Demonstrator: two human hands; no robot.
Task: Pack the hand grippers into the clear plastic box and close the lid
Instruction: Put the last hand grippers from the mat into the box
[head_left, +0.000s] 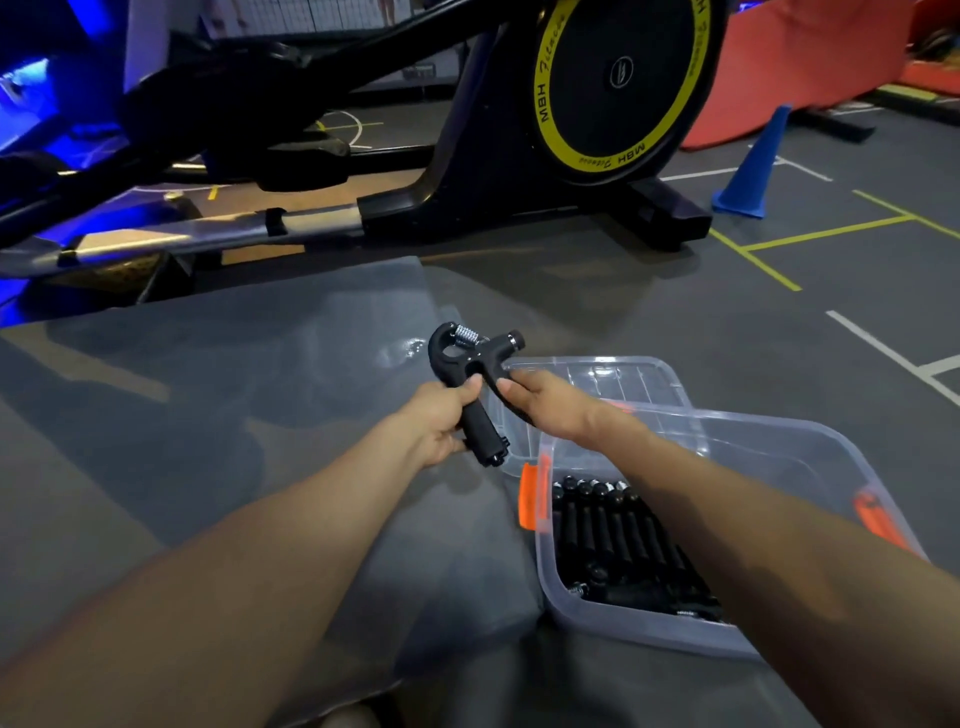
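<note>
A black hand gripper with a silver spring is held in the air at the middle of the frame, above the grey floor. The left hand is wrapped around its lower handle; the right hand closes around the other handle. Just below and right lies the clear plastic box with orange latches, open, holding a row of more black grippers, too closely packed to count. Its clear lid lies flat behind the box, partly under the right hand. Further up stand one exercise machine with a yellow-ringed wheel and one blue cone.
</note>
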